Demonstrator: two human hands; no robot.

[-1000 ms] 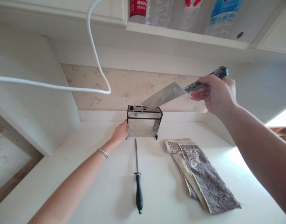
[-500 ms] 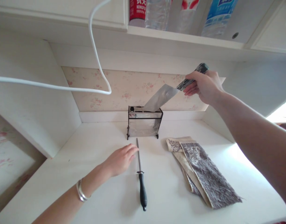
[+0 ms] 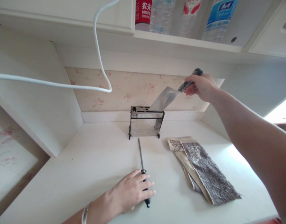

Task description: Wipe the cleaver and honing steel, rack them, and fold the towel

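My right hand (image 3: 201, 85) is wrapped around the dark patterned handle of a cleaver (image 3: 165, 99). The cleaver slants down to the left, its blade's lower end at the slotted top of a knife block (image 3: 147, 127) with clear sides and a black frame. I cannot make out how deep the blade sits in a slot. My left hand (image 3: 135, 189) lies across the black handle of a honing steel (image 3: 141, 155), fingers spread and stretched over it. The steel's rod points away from me toward the knife block, flat on the counter.
A folded brown and beige towel (image 3: 205, 171) lies on the white counter (image 3: 87, 180) to the right. A white cable (image 3: 52, 83) hangs in front at the upper left. Overhead, several bottles (image 3: 162, 15) stand in an open cabinet shelf (image 3: 187, 40).
My left hand has moved from beside the steel's rod down toward me onto its handle. The cleaver's blade has dropped slightly at the knife block, still in my right hand.
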